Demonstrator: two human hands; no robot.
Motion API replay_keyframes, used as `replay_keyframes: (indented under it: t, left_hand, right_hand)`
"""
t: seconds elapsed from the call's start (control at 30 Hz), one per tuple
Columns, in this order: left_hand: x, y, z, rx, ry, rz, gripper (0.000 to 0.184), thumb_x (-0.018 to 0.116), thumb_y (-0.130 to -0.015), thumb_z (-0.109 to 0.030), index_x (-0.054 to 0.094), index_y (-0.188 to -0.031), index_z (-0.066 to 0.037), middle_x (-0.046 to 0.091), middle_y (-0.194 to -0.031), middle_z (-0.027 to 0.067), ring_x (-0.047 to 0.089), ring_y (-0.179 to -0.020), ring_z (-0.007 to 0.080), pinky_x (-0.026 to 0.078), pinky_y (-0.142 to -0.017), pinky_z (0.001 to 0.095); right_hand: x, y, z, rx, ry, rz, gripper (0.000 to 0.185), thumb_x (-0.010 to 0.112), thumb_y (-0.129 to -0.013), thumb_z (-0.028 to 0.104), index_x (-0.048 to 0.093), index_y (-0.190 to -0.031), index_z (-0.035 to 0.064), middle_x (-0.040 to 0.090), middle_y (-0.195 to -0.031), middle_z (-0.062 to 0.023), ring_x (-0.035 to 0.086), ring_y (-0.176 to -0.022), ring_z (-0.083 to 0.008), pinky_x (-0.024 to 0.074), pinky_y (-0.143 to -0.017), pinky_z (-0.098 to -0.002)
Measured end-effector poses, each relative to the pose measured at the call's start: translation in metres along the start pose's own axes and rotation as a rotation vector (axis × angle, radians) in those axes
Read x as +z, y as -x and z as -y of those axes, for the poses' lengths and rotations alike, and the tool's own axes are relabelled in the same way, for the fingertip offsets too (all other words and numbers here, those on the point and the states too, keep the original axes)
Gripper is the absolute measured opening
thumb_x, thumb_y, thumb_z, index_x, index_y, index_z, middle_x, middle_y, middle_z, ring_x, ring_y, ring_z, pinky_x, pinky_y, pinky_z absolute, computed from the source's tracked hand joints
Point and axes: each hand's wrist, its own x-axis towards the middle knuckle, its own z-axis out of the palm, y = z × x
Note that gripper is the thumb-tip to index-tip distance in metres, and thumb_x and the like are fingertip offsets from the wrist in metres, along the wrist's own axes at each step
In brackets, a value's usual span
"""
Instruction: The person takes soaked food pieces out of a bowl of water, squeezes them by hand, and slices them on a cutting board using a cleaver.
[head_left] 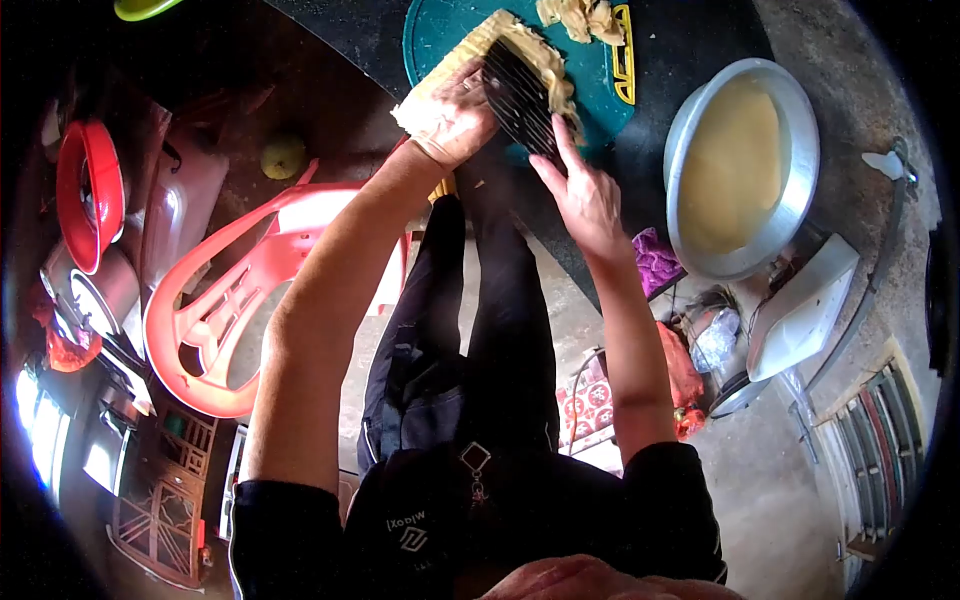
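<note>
A pale yellow slab of layered-looking food [508, 32] lies on a round teal board [425, 40]. My left hand [455, 115] is closed over the slab's near side, its fingertips close to a dark, streaked, broad-bladed knife [520, 95]. That blade slants across the slab's right part. At the knife's near end is my right hand [580, 190], closed on it with thumb and forefinger forward; the handle is hidden. Crumpled pale yellow pieces [582, 18] sit at the board's far side, beside a yellow plastic piece with slots [624, 55].
Right of the board stands a metal basin [685, 215] of cloudy yellowish liquid. A purple cloth [655, 262] and a white tray [805, 310] are below it. To the left are a pink plastic chair [215, 390], a round greenish fruit [283, 157] and a red basin [72, 190].
</note>
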Motion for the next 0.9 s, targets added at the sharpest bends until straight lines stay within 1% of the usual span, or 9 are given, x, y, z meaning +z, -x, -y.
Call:
replay_keyframes:
  t: [0.23, 0.43, 0.47, 0.57, 0.63, 0.67, 0.73, 0.8, 0.9]
  left_hand:
    - [0.000, 0.003, -0.004, -0.143, -0.056, 0.002, 0.028, 0.069, -0.070, -0.016, 0.070, -0.098, -0.009, 0.068, -0.101, 0.0052, 0.062, -0.102, 0.0240, 0.048, -0.092, 0.0353]
    - [0.000, -0.003, -0.001, -0.073, 0.059, -0.020, 0.026, 0.071, -0.064, -0.005, 0.067, -0.089, 0.000, 0.066, -0.102, 0.0127, 0.057, -0.114, 0.0290, 0.040, -0.105, 0.0440]
    - [0.001, -0.002, -0.002, -0.074, 0.060, -0.016, 0.025, 0.071, -0.065, -0.005, 0.067, -0.090, 0.000, 0.066, -0.102, 0.0122, 0.057, -0.114, 0.0285, 0.040, -0.105, 0.0437]
    - [-0.001, -0.003, -0.003, -0.068, 0.057, -0.022, 0.023, 0.070, -0.068, -0.005, 0.067, -0.090, -0.002, 0.067, -0.102, 0.0103, 0.058, -0.112, 0.0269, 0.040, -0.105, 0.0428]
    - [0.001, -0.004, -0.002, -0.050, 0.059, -0.058, 0.021, 0.069, -0.069, -0.005, 0.068, -0.090, -0.003, 0.067, -0.101, 0.0089, 0.059, -0.110, 0.0255, 0.040, -0.104, 0.0420]
    - [0.001, -0.005, -0.003, -0.062, 0.049, -0.037, 0.020, 0.069, -0.070, -0.005, 0.068, -0.091, -0.003, 0.067, -0.101, 0.0086, 0.059, -0.109, 0.0249, 0.041, -0.104, 0.0417]
    - [-0.002, -0.005, -0.004, -0.086, 0.032, 0.009, 0.020, 0.069, -0.072, -0.006, 0.069, -0.091, -0.003, 0.068, -0.101, 0.0080, 0.060, -0.109, 0.0236, 0.042, -0.103, 0.0410]
    - [-0.001, -0.007, -0.005, -0.073, 0.018, -0.003, 0.026, 0.068, -0.074, -0.008, 0.068, -0.100, -0.007, 0.066, -0.110, 0.0066, 0.059, -0.111, 0.0229, 0.042, -0.102, 0.0408]
    - [0.000, -0.004, -0.003, -0.087, 0.014, 0.003, 0.037, 0.067, -0.078, -0.010, 0.065, -0.114, -0.013, 0.061, -0.123, 0.0033, 0.057, -0.115, 0.0224, 0.042, -0.102, 0.0408]
  right_hand:
    - [0.018, -0.070, 0.017, -0.130, 0.052, -0.070, 0.062, 0.053, -0.091, 0.052, 0.044, -0.138, 0.0124, 0.058, -0.050, -0.0117, 0.061, -0.042, -0.0250, 0.0499, -0.041, -0.0360]
    - [-0.004, 0.002, -0.001, -0.023, 0.038, 0.014, 0.055, 0.057, -0.091, 0.039, 0.043, -0.139, 0.0146, 0.059, -0.056, -0.0223, 0.060, -0.045, -0.0303, 0.0485, -0.042, -0.0387]
    - [-0.005, 0.008, -0.002, 0.128, -0.007, 0.091, 0.054, 0.057, -0.092, 0.037, 0.043, -0.139, 0.0145, 0.059, -0.057, -0.0230, 0.060, -0.045, -0.0301, 0.0486, -0.043, -0.0389]
    - [0.003, -0.013, -0.006, 0.024, -0.081, 0.028, 0.052, 0.055, -0.093, 0.038, 0.044, -0.138, 0.0144, 0.062, -0.063, -0.0227, 0.062, -0.048, -0.0320, 0.0492, -0.044, -0.0411]
    - [0.014, -0.050, -0.014, -0.266, 0.044, -0.019, 0.052, 0.051, -0.094, 0.041, 0.043, -0.138, 0.0141, 0.066, -0.072, -0.0225, 0.065, -0.056, -0.0349, 0.0519, -0.048, -0.0432]
    - [0.004, -0.072, 0.005, -0.045, -0.026, 0.104, 0.052, 0.050, -0.095, 0.043, 0.043, -0.139, 0.0169, 0.066, -0.075, -0.0227, 0.066, -0.059, -0.0354, 0.0535, -0.051, -0.0433]
    - [0.013, -0.095, 0.009, -0.064, -0.118, -0.016, 0.059, 0.047, -0.093, 0.054, 0.042, -0.140, 0.0192, 0.067, -0.079, -0.0216, 0.068, -0.067, -0.0349, 0.0560, -0.059, -0.0426]
    - [-0.012, -0.099, 0.012, 0.074, -0.155, 0.235, 0.078, 0.040, -0.086, 0.071, 0.042, -0.140, 0.0153, 0.067, -0.081, -0.0208, 0.068, -0.079, -0.0339, 0.0553, -0.071, -0.0440]
    - [-0.016, -0.086, 0.002, 0.255, -0.398, 0.038, 0.071, 0.036, -0.088, 0.070, 0.053, -0.132, 0.0161, 0.068, -0.079, -0.0159, 0.069, -0.077, -0.0262, 0.0552, -0.069, -0.0378]
